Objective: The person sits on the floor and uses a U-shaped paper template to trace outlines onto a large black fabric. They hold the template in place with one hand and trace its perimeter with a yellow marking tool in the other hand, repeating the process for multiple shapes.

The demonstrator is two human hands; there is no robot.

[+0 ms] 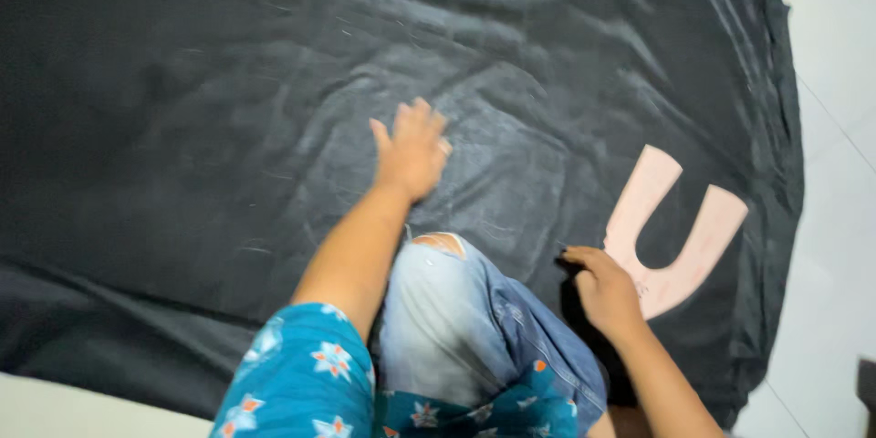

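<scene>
1. A large sheet of black fabric [228,128] is spread across the floor and fills most of the head view; it is creased, with faint pale chalk-like marks near its middle.
2. The left hand [412,151] is laid flat on the black fabric, palm down, with the fingers spread wide and nothing held in it.
3. A ring is seen on one finger of the left hand.
4. The right hand [604,290] is rested on the fabric at the lower end of a pink U-shaped pattern piece [675,233], with the fingers curled narrow; whether the piece is pinched or merely touched cannot be told.
5. The pink U-shaped pattern piece is laid flat on the right part of the black fabric, with its two arms pointed away from the person and its curved base lying just beside the right hand.
6. A knee in faded blue jeans [456,310], torn at the top, is placed on the fabric between the two arms.
7. A teal sleeve with a flower print [301,374] is worn on the left arm.
8. White floor tiles [835,128] are visible past the right edge of the fabric, and a pale strip of floor is seen at the lower left corner.
</scene>
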